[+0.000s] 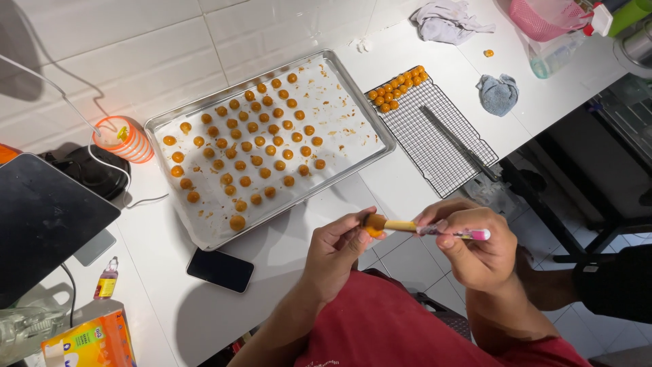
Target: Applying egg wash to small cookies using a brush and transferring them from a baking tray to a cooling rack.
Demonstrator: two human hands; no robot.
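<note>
My left hand [334, 250] pinches a small round golden pastry ball [373, 227] at the fingertips, in front of my chest. My right hand [475, 248] grips a small brush [435, 230] with a pink handle, its bristle end touching the ball. Ahead on the white counter lies a metal baking tray [367, 112] lined with paper and holding several rows of the same orange-brown balls [252, 146]. To its right is a black wire cooling rack [441, 146] with several balls [397, 88] in its far corner.
A black phone [219, 270] lies near the counter edge by my left arm. An orange striped cup [125, 139], a dark laptop [41, 217] and a tissue box [92, 343] stand at left. Cloths [498, 94], a pink basket [543, 17] and a spray bottle [560, 51] sit at the far right.
</note>
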